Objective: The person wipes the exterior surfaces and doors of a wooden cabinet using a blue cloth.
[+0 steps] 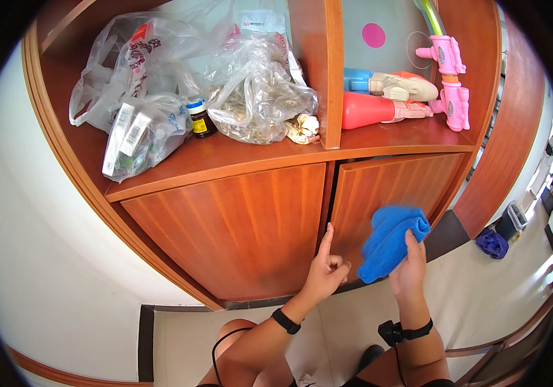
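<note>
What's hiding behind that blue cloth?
Above and to the left of the blue cloth in the right hand, you can see the wooden cabinet door. Whatever is straight behind the cloth is covered, so I can't tell.

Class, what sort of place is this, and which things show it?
An indoor room, perhaps in a home, though that is uncertain: a wooden cabinet holds clear plastic bags and a pink, toy-like plastic piece.

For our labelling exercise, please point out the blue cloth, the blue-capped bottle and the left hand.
Blue cloth [387,248], head view: middle of its folded body.
Blue-capped bottle [199,124], head view: its yellow label.
Left hand [323,272], head view: middle of the hand.
</note>
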{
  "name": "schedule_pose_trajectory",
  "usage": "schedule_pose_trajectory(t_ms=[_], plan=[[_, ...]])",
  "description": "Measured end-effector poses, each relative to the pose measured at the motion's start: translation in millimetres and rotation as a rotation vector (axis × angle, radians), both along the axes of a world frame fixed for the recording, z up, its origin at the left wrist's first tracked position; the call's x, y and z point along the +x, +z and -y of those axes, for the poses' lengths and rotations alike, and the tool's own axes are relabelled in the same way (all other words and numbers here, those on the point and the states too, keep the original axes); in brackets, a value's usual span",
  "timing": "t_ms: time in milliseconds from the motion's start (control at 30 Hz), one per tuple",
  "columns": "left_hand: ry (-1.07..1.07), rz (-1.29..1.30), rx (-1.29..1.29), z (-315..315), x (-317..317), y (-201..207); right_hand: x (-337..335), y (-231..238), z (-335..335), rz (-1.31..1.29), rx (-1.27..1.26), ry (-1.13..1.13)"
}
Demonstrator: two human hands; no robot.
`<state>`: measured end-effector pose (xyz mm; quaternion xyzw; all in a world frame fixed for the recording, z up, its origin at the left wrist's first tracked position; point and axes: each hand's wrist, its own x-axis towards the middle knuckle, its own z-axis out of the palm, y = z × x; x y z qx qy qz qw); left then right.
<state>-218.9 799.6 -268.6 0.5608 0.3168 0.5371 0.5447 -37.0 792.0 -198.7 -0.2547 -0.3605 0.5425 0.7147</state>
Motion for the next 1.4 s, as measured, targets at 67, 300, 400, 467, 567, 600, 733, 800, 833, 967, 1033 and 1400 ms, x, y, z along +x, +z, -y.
schedule_pose_trajectory(t_ms=[67, 300, 400, 467, 567, 600, 733, 800, 833, 967, 1033, 1400], plan=[[-0.010, 0.008, -0.012, -2.6, -1.6, -0.3, -2.3, -8.8, 0.5, 0.024, -0.024, -0.001], [0.007, 0.051, 0.025, -15.3, -1.4, -8.8, -2.5, -24.4, 3.2, 0.189, -0.067, 0.034], [0.008, 0.066, 0.027, -16.3, 2.6, -8.6, 0.8, -28.0, 1.2, 0.175, -0.052, 0.019], [0.012, 0.065, 0.025, -17.1, 0.1, -7.9, -1.5, -25.7, 1.1, 0.153, -0.063, 0.017], [0.004, 0.054, 0.029, -20.6, -2.4, -10.1, 0.2, -26.9, -0.1, 0.134, -0.079, 0.016], [0.002, 0.062, 0.031, -21.2, -2.2, -10.5, 1.5, -27.4, -0.4, 0.136, -0.083, 0.019], [0.009, 0.037, 0.044, -24.8, -2.7, -11.0, 6.3, -28.0, -0.4, 0.148, -0.094, 0.027], [0.017, 0.046, 0.026, -25.7, 1.0, -8.5, 9.8, -27.4, -2.1, -0.055, -0.089, 0.212], [0.034, 0.053, 0.011, -25.0, 2.2, -7.8, 8.8, -19.8, 0.9, -0.061, -0.099, 0.205], [0.282, 0.071, 0.166, -12.9, 15.3, -10.5, 19.9, -13.6, -1.8, -0.598, -0.210, 0.506], [0.255, 0.114, 0.175, -12.5, 20.9, -18.5, 21.6, -27.4, -9.0, -0.595, -0.161, 0.595], [-0.215, 0.321, -0.477, 4.4, -6.4, 43.5, 4.0, -28.8, 1.7, -0.555, -0.373, 0.586]])
